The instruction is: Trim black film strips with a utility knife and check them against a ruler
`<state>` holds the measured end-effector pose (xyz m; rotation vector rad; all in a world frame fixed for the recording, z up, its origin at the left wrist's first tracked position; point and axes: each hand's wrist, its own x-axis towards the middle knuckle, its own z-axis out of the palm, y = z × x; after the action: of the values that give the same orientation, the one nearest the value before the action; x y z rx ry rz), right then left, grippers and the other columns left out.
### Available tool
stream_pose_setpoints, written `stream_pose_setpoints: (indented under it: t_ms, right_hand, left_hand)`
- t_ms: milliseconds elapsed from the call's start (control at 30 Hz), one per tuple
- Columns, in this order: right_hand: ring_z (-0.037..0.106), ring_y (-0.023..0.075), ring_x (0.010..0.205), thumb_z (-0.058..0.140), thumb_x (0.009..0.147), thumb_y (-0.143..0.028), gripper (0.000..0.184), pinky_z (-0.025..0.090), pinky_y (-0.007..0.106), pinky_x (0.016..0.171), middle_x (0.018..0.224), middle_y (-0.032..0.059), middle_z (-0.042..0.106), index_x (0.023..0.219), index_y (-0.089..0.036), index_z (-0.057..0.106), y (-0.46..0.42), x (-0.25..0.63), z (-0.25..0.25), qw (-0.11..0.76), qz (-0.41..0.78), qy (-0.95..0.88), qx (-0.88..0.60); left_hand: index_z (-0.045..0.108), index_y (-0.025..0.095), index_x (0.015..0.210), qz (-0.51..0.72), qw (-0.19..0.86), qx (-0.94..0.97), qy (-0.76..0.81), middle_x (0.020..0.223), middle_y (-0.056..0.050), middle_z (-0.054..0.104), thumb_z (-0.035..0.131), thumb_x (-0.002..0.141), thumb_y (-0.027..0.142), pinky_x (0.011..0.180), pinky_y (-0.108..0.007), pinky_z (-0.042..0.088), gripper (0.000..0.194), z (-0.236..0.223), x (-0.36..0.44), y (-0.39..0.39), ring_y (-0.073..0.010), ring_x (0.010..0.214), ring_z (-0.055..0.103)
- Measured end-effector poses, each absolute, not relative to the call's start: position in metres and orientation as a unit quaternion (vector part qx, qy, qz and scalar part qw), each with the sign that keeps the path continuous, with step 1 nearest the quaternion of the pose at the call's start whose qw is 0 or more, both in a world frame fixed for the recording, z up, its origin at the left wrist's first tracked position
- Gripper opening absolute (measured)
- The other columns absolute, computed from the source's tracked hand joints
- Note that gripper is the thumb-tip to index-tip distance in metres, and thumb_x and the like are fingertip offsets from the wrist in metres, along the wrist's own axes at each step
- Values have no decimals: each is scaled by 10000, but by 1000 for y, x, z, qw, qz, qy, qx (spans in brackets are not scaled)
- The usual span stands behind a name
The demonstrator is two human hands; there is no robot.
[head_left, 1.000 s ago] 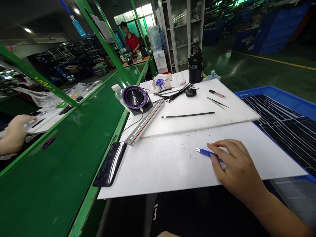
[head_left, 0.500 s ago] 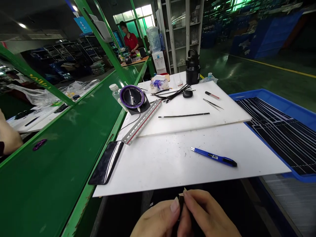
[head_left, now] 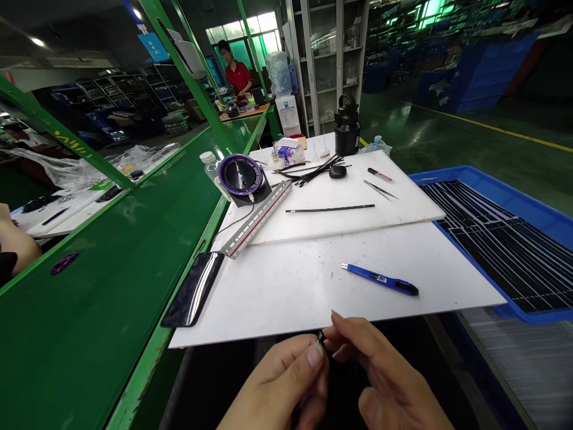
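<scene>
My left hand (head_left: 286, 376) is closed at the front edge of the table, thumb and forefinger pinching a small black piece (head_left: 321, 338); most of it is hidden by the fingers. Close by on its right, my right hand (head_left: 385, 364) has its fingers loosely bent and its thumb apart from them. Its fingertips are beside the black piece; whether they touch it I cannot tell. Beyond the hands, a blue utility knife (head_left: 380, 279) lies on the white sheet (head_left: 268, 298). A thin black strip (head_left: 331, 208) lies farther back on the thick white board (head_left: 313, 227).
A scale ruler (head_left: 257, 221), a phone (head_left: 192, 289) and a purple-rimmed fan (head_left: 242, 176) are on the left. Tweezers (head_left: 379, 191), a bundle of black strips (head_left: 313, 170) and a black bottle (head_left: 347, 134) stand or lie farther back. A blue tray (head_left: 537, 209) of strips is right.
Both hands have risen slightly toward the table edge. My right thumb and forefinger have parted from their pinch at the small piece, which stays in my left fingers.
</scene>
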<state>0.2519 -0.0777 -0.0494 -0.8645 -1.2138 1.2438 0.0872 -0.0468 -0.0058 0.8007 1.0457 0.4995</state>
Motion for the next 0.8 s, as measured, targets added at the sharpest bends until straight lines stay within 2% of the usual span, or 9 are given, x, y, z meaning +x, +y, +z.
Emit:
stream_pose_setpoints:
  t_ms: [100,267,367,500,700,800]
  right_hand:
    - [574,204,1157,482,997,-506,384,458,325,992,1293,-2,593,1380,-502,506,-76,254,-54,556,541,-497,-388]
    - [588,206,1128,517,996,-387,368,466,330,973,1248,12,611,1357,-453,544,-72,255,-62,547,553,-496,-386]
    - [603,202,1066,516,993,-345,345,478,327,938,1162,23,625,1325,-411,583,-68,255,-61,549,556,-503,-369]
    - [605,174,954,501,998,-295,326,496,304,868,1039,15,608,1288,-393,614,-64,257,-58,546,564,-502,-363]
    - [603,157,829,501,998,-285,280,512,296,745,946,6,584,1209,-372,663,-60,258,-56,530,572,-503,-374]
    - [608,161,811,496,1002,-287,269,515,304,721,940,13,596,1196,-352,669,-58,258,-56,522,564,-515,-380]
  left_hand:
    - [596,186,814,227,719,397,523,525,52,418,555,863,657,439,-205,204,476,-6,87,-46,-78,465,325]
    - [622,177,841,238,685,428,539,543,37,469,471,903,641,446,-241,211,491,-7,90,-45,-90,471,334]
    - [599,178,798,242,678,432,543,533,46,432,498,887,640,466,-253,205,480,-7,93,-43,-94,486,310]
    - [582,178,805,199,675,465,538,563,41,459,543,846,674,490,-247,270,498,-6,95,-41,-105,515,370]
    - [596,176,781,178,672,486,529,581,33,465,553,798,748,486,-245,296,574,-3,95,-36,-113,523,390]
    - [620,186,784,193,677,469,534,630,24,484,601,792,721,504,-233,322,535,-7,96,-37,-116,561,402]
